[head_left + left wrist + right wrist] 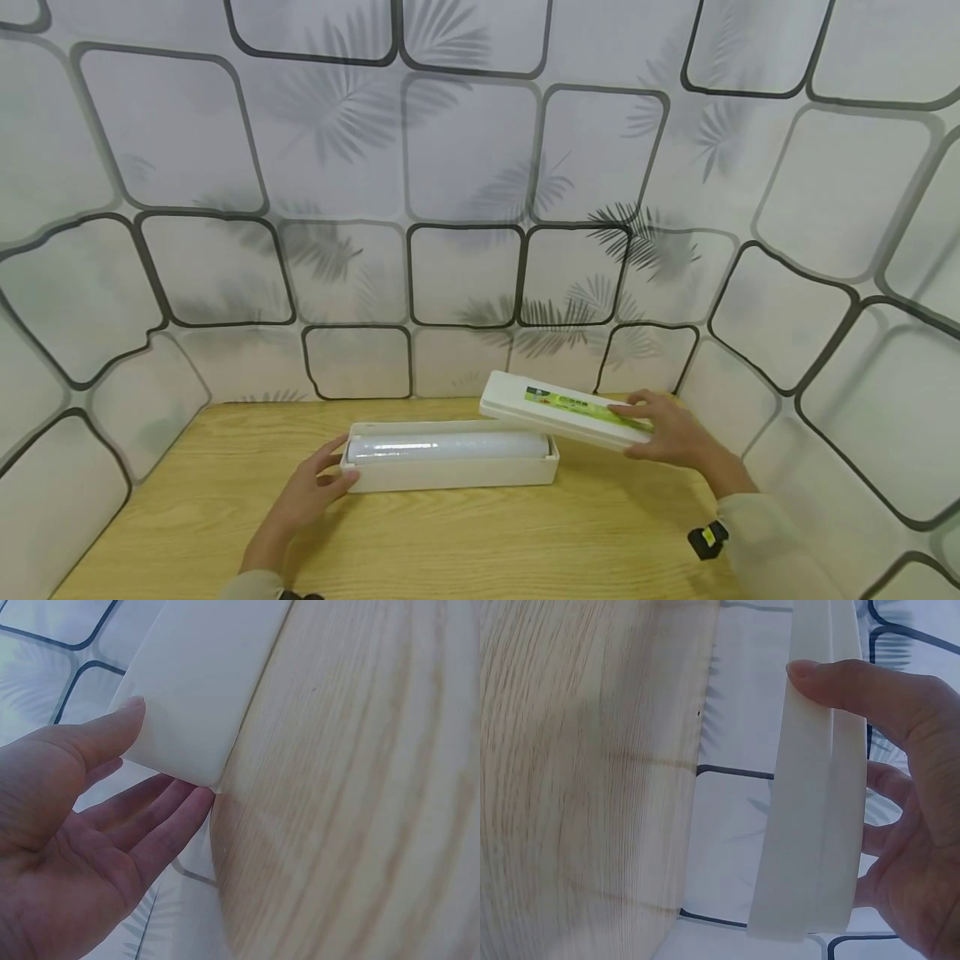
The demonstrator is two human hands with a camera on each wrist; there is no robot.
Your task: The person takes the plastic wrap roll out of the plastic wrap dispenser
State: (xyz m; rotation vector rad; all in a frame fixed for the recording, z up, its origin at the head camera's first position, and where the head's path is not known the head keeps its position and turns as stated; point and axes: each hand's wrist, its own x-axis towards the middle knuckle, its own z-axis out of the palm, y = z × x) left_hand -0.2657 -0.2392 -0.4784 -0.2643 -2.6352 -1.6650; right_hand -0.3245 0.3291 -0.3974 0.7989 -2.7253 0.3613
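Note:
A white open plastic cling film box (453,477) sits on the table, a shiny roll of cling film (450,447) lying lengthwise inside. At its left end my left hand (311,487) holds it, thumb on the front face (199,682) and fingers against the end. My right hand (667,429) grips the white lid (517,393) by its right end, with the thumb across one side (829,682) and the fingers on the other. The lid bears a green label (577,407) and is raised and tilted, its left part overlapping the box's back right corner in the head view.
The pale wooden table (420,542) reaches back to a wall covering (465,275) patterned with dark rounded squares and grey leaves, which also runs along both sides. A black and yellow device (708,539) is worn at the right wrist.

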